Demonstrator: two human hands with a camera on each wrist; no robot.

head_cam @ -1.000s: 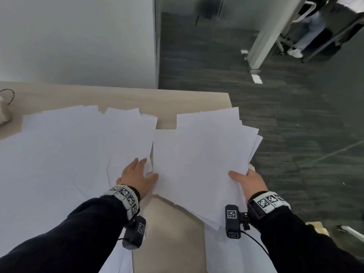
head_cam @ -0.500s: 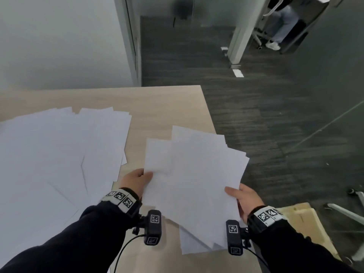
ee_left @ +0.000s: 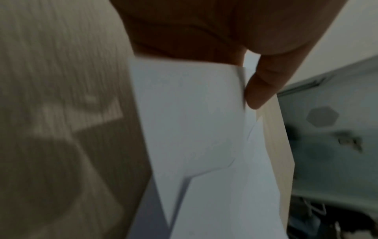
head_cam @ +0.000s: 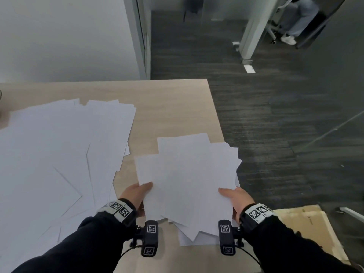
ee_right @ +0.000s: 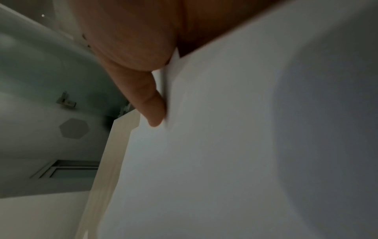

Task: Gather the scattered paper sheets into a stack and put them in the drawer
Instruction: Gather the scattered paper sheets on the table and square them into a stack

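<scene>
So I'm mid-gather: left hand (head_cam: 137,194) and right hand (head_cam: 236,198) pinching a messy bundle (head_cam: 187,184) at the table's (head_cam: 167,107) right end, and next I'd guess squaring it before grabbing the loose sheets (head_cam: 59,154) on the left.

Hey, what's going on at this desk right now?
A person is gathering loose paper. The left hand and right hand grip an uneven bundle of white sheets by its near corners, over the wooden desk. A wide spread of scattered sheets lies on the desk to the left, not yet collected.
</scene>
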